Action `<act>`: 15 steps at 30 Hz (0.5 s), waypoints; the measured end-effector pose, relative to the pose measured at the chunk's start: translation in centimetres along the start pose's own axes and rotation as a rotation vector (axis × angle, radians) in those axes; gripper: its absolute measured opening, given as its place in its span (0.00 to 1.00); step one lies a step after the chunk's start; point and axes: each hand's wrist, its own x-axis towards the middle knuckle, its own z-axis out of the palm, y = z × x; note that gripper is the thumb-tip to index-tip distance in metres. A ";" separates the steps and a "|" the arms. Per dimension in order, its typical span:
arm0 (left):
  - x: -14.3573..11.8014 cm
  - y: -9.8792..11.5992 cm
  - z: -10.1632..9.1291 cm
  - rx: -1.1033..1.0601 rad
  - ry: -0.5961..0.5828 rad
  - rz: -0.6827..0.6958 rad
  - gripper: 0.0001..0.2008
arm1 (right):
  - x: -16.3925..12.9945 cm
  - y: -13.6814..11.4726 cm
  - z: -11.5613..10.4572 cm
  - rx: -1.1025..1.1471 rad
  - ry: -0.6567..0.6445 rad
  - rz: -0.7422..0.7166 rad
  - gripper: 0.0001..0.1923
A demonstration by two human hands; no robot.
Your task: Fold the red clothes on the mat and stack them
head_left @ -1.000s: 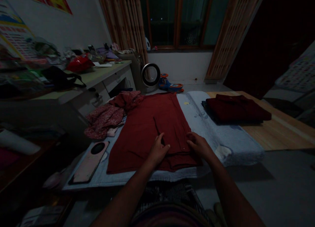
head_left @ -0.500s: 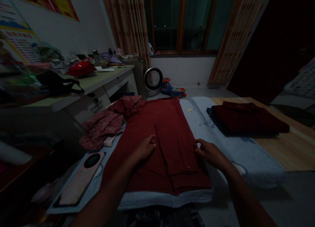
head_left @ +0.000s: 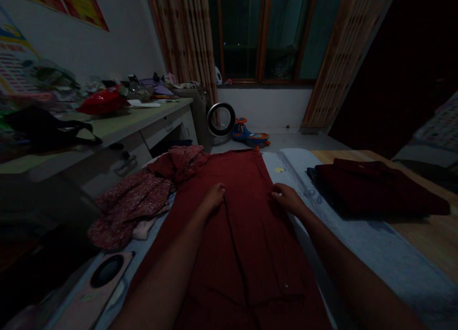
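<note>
A dark red shirt (head_left: 200, 253) lies spread lengthwise on a light blue cloth, one sleeve (head_left: 265, 253) laid flat along its right part with a small button near the cuff. My left hand (head_left: 213, 197) is closed, its fingertips pinching the fabric at the inner edge of that sleeve. At the shirt's right edge, my right hand (head_left: 286, 198) pinches the cloth between thumb and forefinger. Dim light hides exactly how much fabric each hand grips.
Left of the shirt lie a crumpled patterned red garment (head_left: 132, 201) and a pink phone (head_left: 86, 296). Folded dark clothes (head_left: 379, 189) are stacked on the right, partly over a wooden board (head_left: 436, 239). A cluttered desk (head_left: 143, 122) stands left; a blue ride-on toy (head_left: 246, 135) sits beyond.
Both hands have moved up along the shirt toward its far end, the right one also slightly left. The view has shifted forward, so the shirt's near edge has left the frame.
</note>
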 end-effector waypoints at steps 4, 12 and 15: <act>0.4 0.2 1.1 0.080 0.070 0.012 0.12 | 3.8 0.3 1.6 -0.068 0.046 0.021 0.10; -0.2 -0.8 2.3 0.052 0.157 0.054 0.08 | 11.5 0.9 4.1 -0.070 0.112 0.057 0.14; 0.1 -1.1 2.6 0.030 0.163 0.067 0.11 | 14.5 1.3 4.7 -0.034 0.165 0.113 0.18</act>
